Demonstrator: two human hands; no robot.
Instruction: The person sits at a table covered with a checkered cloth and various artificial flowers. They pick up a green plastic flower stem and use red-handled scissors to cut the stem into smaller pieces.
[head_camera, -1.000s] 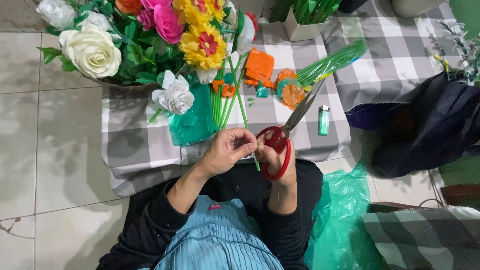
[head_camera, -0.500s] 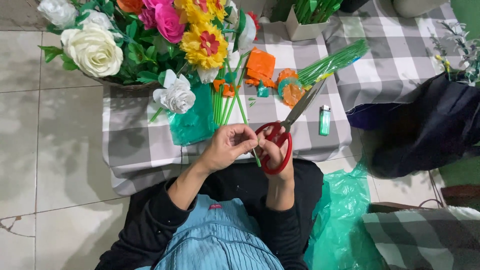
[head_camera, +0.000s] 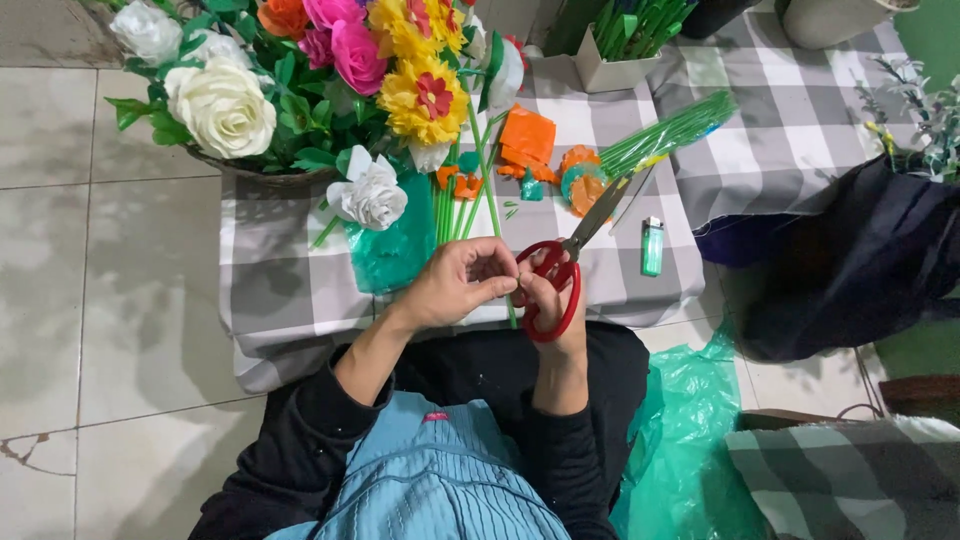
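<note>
Pinching the thin green plastic flower stem (head_camera: 497, 262) in your left hand (head_camera: 455, 285), you've barely shifted since a second ago, so the work is holding at the same spot. Your right hand (head_camera: 541, 296) stays clenched through the red-handled scissors (head_camera: 562, 270), blades pointing away. A small green lighter (head_camera: 652, 246) lies on the grey checked tablecloth (head_camera: 280, 290), beside 1 white open-topped box (head_camera: 610, 70) of green sticks.

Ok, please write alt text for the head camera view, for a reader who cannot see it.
Seen from above, a person's left hand and right hand meet on a thin green stem, the right also holding red-handled scissors. Beyond lie a checked cloth, a basket of paper flowers and a green lighter.
</note>
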